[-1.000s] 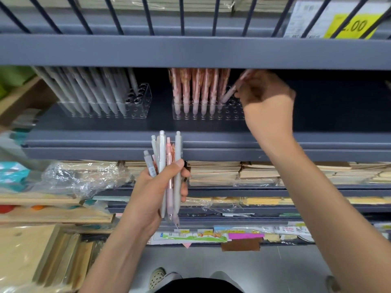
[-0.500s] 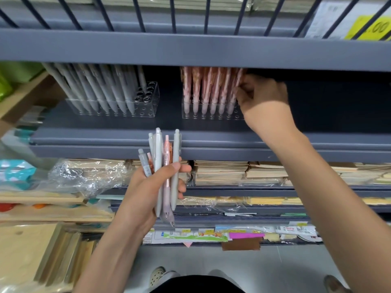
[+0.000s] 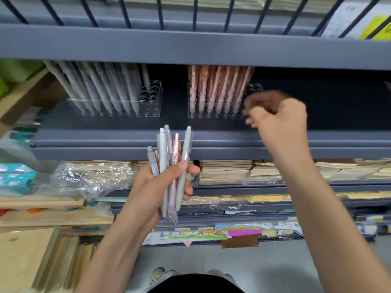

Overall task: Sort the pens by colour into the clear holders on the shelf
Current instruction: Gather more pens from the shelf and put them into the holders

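My left hand (image 3: 154, 189) grips a bundle of pens (image 3: 170, 166), mostly grey with one pink, held upright below the shelf edge. On the grey shelf (image 3: 211, 142) stand two clear holders. The left holder (image 3: 118, 102) carries several grey pens (image 3: 101, 87) and has free holes at its right end. The right holder (image 3: 215, 106) carries several pink pens (image 3: 218, 85). My right hand (image 3: 277, 117) hovers blurred just right of the pink holder, fingers loosely curled and holding nothing.
An upper shelf (image 3: 190, 45) with railing hangs close above the pens. Stacked notebooks (image 3: 226, 170) and crinkled plastic wrap (image 3: 84, 178) fill the lower shelf. Wooden boxes (image 3: 31, 250) sit at lower left. A yellow price tag (image 3: 372, 26) is at top right.
My right hand set a pink pen into the right holder, let go, and has drawn back down and to the right. The left hand keeps its bundle.
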The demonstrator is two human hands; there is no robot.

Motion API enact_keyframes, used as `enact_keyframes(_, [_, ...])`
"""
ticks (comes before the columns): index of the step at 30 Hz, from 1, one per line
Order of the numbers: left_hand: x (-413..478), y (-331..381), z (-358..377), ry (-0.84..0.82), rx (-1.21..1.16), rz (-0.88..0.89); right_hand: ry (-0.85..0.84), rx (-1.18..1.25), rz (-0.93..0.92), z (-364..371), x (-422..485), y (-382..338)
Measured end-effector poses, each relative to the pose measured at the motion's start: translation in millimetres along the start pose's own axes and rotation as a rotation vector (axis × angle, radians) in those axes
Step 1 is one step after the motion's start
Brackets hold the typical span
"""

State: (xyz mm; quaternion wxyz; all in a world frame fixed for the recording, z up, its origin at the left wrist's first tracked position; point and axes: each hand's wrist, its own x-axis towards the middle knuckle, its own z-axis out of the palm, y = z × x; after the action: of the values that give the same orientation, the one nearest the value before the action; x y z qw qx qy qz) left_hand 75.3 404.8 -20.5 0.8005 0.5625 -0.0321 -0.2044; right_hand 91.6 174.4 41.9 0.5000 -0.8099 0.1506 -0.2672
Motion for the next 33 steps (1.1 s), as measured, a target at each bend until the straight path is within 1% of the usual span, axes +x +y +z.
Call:
enact_keyframes(4, [0,1,-4,-0.062,0.031,-0.006,-0.353,0.105,0.105,17,-30,-9])
enact_keyframes(6, [1,2,-8,-0.080,0.033,-0.012,-0.471,0.115,0.113,27,-38,-12])
enact_keyframes(9, [1,4,-14,-0.106,0.008,-0.020,-0.573,0.154,0.117,39,-42,-15])
enact_keyframes(13, [2,9,-26,-0.145,0.005,-0.020,-0.662,0.248,0.205,49,-44,-16])
enact_keyframes(15, [3,11,-34,-0.155,-0.010,-0.025,-0.629,0.347,0.232,56,-46,-19])
enact_keyframes(18, [4,13,-48,-0.148,-0.007,-0.019,-0.453,0.525,0.266,66,-47,-24])
enact_keyframes(20, [4,14,-58,-0.143,0.003,-0.008,-0.358,0.561,0.253,74,-49,-28])
enact_keyframes(22, [5,16,-69,-0.135,0.008,0.003,-0.387,0.530,0.232,83,-55,-32])
enact_keyframes(26, [5,23,-89,-0.129,0.004,0.008,-0.598,0.349,0.175,101,-71,-38])
enact_keyframes(28, [4,26,-97,-0.135,0.018,0.001,-0.581,0.332,0.163,108,-74,-43])
enact_keyframes(30, [3,29,-104,-0.111,0.004,-0.011,-0.468,0.353,0.131,114,-72,-50])
enact_keyframes(33, [-1,37,-113,-0.081,-0.024,-0.039,-0.182,0.393,0.064,122,-56,-62])
